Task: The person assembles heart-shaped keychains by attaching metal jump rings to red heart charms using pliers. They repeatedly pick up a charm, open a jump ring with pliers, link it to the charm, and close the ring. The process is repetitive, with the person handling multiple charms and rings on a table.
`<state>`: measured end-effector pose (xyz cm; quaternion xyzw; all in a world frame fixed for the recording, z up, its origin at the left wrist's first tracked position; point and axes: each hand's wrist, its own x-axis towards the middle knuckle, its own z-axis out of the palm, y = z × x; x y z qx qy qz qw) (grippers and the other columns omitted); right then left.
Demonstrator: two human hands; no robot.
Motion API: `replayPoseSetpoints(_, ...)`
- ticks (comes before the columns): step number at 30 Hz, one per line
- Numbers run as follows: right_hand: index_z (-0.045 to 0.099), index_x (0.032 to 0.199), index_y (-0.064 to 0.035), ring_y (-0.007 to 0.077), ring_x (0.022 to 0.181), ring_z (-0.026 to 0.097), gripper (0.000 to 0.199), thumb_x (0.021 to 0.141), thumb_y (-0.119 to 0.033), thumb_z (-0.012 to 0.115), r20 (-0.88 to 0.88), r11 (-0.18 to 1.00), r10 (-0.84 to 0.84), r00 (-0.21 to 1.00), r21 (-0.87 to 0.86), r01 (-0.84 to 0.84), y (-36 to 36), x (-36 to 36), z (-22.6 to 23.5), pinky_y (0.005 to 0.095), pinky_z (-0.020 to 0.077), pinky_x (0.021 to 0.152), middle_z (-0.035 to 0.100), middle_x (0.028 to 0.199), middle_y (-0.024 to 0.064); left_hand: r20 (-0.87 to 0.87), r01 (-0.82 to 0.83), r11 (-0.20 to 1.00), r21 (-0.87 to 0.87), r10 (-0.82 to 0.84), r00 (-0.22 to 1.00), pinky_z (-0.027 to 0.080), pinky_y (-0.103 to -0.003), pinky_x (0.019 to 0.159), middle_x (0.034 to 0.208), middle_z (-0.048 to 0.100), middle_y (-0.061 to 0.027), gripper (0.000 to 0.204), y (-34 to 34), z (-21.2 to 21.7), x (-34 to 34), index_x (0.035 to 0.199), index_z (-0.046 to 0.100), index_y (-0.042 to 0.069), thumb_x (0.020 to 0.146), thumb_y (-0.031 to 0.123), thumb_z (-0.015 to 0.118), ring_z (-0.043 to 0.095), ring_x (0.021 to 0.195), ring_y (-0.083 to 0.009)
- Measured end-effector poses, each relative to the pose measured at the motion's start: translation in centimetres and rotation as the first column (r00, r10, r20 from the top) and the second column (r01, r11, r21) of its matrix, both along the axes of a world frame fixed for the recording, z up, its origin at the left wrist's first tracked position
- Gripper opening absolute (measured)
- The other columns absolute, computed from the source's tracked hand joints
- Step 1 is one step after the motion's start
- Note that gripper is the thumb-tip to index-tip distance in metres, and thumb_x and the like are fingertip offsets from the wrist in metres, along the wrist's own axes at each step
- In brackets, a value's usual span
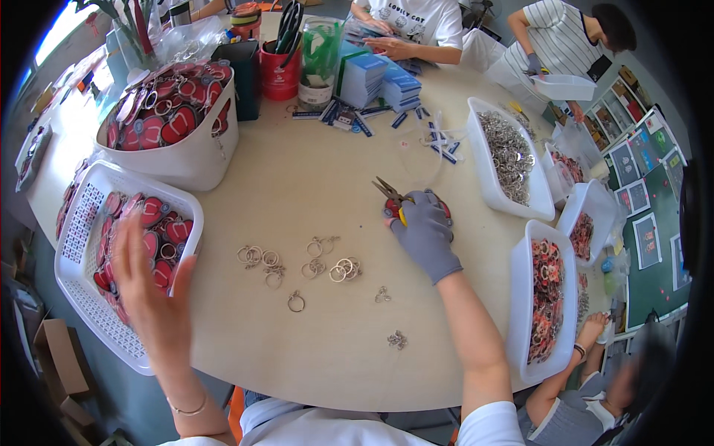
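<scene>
My left hand (152, 286), bare and a little blurred, is open with its fingers stretched out over a white slotted basket (78, 256). Inside that basket lie red and grey oval key tags (155, 212). In a grey glove, my right hand (428, 230) grips needle-nose pliers (393, 190) with yellow handles, the jaws pointing to the upper left. Red tags show at the edges of the glove, on the table under it; whether the fingers hold one is hidden. Between my hands lie loose split rings (344, 270) in small clusters, with tiny metal links (397, 340) nearer me.
A white bin (167, 160) heaped with tags stands at the far left. White trays of metal rings (513, 160) and red charms (547, 297) line the right. Blue boxes (364, 78) and a red tool cup (280, 74) stand at the back. Other people work around the table.
</scene>
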<state>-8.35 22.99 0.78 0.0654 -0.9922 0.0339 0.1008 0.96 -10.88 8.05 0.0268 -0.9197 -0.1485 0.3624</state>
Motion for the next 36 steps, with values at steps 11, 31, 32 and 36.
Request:
replayPoseSetpoints(11, 0.058, 0.076, -0.0012, 0.0289, 0.092, 0.057, 0.016, 0.073, -0.008, 0.072, -0.357, 0.743, 0.435, 0.827, -0.376, -0.554, -3.6, 7.3, 3.3, 0.0407, 0.0442, 0.079, 0.059, 0.101, 0.0095, -0.1, -0.577, -0.256, 0.776, -0.952, 0.289, 0.054, -0.035, 0.084, 0.11, 0.063, -0.0169, 0.03, 10.3, -4.9, -3.2, 0.118, 0.056, -0.003, 0.099, 0.019, 0.047, 0.065, 0.097, -0.024)
replayPoseSetpoints(31, 0.061, 0.077, -0.0029, 0.0279, 0.091, 0.053, 0.014, 0.066, -0.001, 0.07, 0.037, 0.892, 0.1, 0.994, -0.446, -0.074, -0.4, 11.1, 0.3, 0.0392, 0.0433, 0.078, 0.056, 0.095, 0.0074, -0.018, -0.435, -0.202, 0.878, -0.92, 0.391, 0.055, -0.027, 0.065, 0.089, 0.069, -0.0157, 0.023, 9.4, -5.5, -2.0, 0.1, 0.058, 0.002, 0.096, 0.023, 0.054, 0.067, 0.068, -0.0167)
replayPoseSetpoints(32, 0.061, 0.077, -0.003, 0.0281, 0.091, 0.053, 0.014, 0.066, -0.001, 0.07, 0.024, 0.885, 0.093, 0.995, -0.459, -0.072, -0.3, 11.1, 0.3, 0.0394, 0.0432, 0.078, 0.056, 0.095, 0.0073, -0.028, -0.425, -0.214, 0.879, -0.915, 0.402, 0.055, -0.027, 0.064, 0.088, 0.069, -0.0157, 0.022, 9.4, -5.5, -2.0, 0.1, 0.058, 0.002, 0.096, 0.023, 0.054, 0.067, 0.067, -0.0164)
replayPoseSetpoints(36, 0.061, 0.078, -0.002, 0.0287, 0.091, 0.053, 0.015, 0.067, -0.001, 0.07, 0.065, 0.889, 0.2, 0.978, -0.43, -0.154, -1.1, 11.1, 0.1, 0.0394, 0.0433, 0.078, 0.056, 0.096, 0.0085, -0.027, -0.419, -0.215, 0.882, -0.911, 0.411, 0.055, -0.026, 0.063, 0.087, 0.069, -0.0152, 0.022, 9.5, -5.5, -2.0, 0.1, 0.058, 0.002, 0.096, 0.023, 0.054, 0.067, 0.066, -0.0158)
